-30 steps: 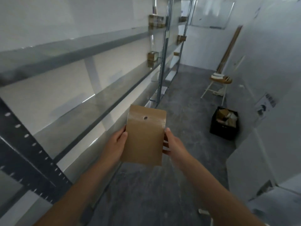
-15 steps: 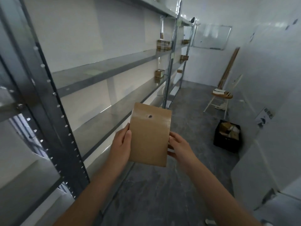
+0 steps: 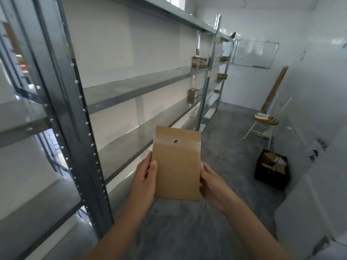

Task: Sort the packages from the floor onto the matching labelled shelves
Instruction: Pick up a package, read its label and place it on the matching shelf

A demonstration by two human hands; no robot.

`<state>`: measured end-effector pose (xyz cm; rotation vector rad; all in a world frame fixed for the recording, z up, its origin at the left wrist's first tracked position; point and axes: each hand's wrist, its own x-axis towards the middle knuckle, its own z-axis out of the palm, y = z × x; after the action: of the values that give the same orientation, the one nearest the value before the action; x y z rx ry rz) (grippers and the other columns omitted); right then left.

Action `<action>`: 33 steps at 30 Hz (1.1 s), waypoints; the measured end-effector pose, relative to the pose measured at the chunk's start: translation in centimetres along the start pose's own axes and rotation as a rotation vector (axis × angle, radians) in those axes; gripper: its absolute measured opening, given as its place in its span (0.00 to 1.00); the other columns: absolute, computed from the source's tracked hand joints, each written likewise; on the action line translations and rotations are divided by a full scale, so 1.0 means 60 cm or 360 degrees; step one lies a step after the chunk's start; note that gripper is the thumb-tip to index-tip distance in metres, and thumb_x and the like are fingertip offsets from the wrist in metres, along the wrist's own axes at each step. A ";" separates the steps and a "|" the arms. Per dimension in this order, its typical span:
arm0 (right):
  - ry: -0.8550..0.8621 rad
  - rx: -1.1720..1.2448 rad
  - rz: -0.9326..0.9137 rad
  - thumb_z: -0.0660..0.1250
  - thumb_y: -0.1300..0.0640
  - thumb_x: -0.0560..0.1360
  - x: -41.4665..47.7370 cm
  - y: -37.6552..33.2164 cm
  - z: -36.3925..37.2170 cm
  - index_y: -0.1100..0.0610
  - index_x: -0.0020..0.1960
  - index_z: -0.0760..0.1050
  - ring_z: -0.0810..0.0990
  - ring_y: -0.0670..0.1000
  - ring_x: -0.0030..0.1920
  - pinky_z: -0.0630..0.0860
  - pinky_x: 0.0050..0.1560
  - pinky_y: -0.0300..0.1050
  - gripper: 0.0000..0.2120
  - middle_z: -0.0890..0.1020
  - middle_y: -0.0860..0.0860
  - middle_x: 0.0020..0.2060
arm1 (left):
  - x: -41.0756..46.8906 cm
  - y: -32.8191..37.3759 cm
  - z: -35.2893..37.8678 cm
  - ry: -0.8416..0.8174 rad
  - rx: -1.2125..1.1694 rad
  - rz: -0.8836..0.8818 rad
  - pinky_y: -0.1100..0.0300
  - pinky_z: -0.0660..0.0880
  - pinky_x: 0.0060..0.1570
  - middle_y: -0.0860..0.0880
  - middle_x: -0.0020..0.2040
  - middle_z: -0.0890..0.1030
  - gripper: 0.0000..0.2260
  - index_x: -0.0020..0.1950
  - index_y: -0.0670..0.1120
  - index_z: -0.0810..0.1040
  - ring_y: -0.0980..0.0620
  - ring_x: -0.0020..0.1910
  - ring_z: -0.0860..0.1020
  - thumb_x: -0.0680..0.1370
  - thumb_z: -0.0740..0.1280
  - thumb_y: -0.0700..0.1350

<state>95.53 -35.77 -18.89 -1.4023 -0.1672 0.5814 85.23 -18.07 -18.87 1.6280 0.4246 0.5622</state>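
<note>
Counts of what is seen in the storage aisle

One flat brown package [image 3: 176, 164] is held upright, and two hands are seen on it, the left hand [image 3: 144, 177] on one edge and the right hand [image 3: 212, 182] on the other. One hole is punched near its top. Three shelf uprights are counted: one near post [image 3: 75, 117] and two far posts [image 3: 208, 72]. About six small brown boxes [image 3: 200, 61] are made out on the far shelves, though blur prevents an exact count. One black crate [image 3: 270, 177], one wooden stool [image 3: 265, 121] and one whiteboard [image 3: 255, 53] are seen.
</note>
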 end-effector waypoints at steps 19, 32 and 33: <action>-0.0197 0.0004 -0.0106 0.68 0.53 0.80 0.027 0.002 0.029 0.51 0.77 0.68 0.80 0.49 0.65 0.77 0.59 0.42 0.26 0.82 0.52 0.65 | 0.016 -0.043 -0.044 0.0007 -0.0147 -0.0167 0.68 0.72 0.46 0.71 0.56 0.79 0.16 0.62 0.73 0.71 0.70 0.54 0.78 0.74 0.61 0.67; -0.0315 0.0146 -0.0058 0.69 0.52 0.80 0.019 0.000 0.034 0.52 0.68 0.77 0.82 0.52 0.60 0.81 0.59 0.53 0.16 0.82 0.55 0.66 | 0.014 -0.101 -0.055 0.0129 -0.0433 -0.0182 0.42 0.78 0.58 0.57 0.61 0.82 0.18 0.66 0.69 0.71 0.49 0.60 0.81 0.76 0.63 0.63; -0.0329 0.0179 -0.0043 0.69 0.52 0.80 0.019 0.001 0.034 0.51 0.68 0.77 0.82 0.53 0.59 0.80 0.61 0.55 0.17 0.82 0.54 0.66 | 0.011 -0.102 -0.053 0.0153 -0.0397 -0.0140 0.42 0.78 0.58 0.58 0.59 0.83 0.16 0.65 0.68 0.72 0.49 0.59 0.81 0.77 0.62 0.62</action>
<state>95.54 -33.42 -18.84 -1.2283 -0.3136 0.7028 84.19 -14.32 -24.62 1.3415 0.4749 0.6036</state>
